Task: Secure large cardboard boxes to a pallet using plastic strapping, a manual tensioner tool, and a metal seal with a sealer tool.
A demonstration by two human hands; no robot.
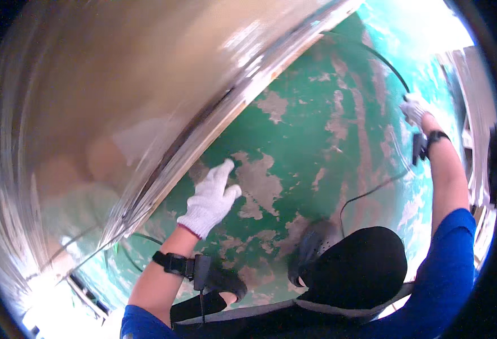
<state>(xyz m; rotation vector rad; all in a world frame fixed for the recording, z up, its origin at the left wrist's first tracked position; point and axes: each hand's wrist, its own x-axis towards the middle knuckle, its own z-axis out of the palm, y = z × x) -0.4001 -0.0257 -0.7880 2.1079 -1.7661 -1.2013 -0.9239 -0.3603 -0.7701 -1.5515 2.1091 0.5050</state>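
My right hand [415, 109], in a white knit glove, reaches out to the far right, its fingers closed on the end of a dark, thin strap [385, 61]. From there the strap arcs back to the bottom edge of a large brown load [118, 73] wrapped in clear film. My left hand [210, 198], gloved alike, hovers over the floor beside the load's lower edge. Its thumb and forefinger are spread, and nothing is in it. Another dark strap length [148, 238] comes out near the load's near left corner and passes behind my left forearm.
A pale wooden edge [226, 117] runs along the load's base. Worn green floor [299, 135] with bare patches lies between the load and my feet. A thin dark cord [367, 192] trails over the floor on the right. Stacked pale items [474, 96] stand at the far right.
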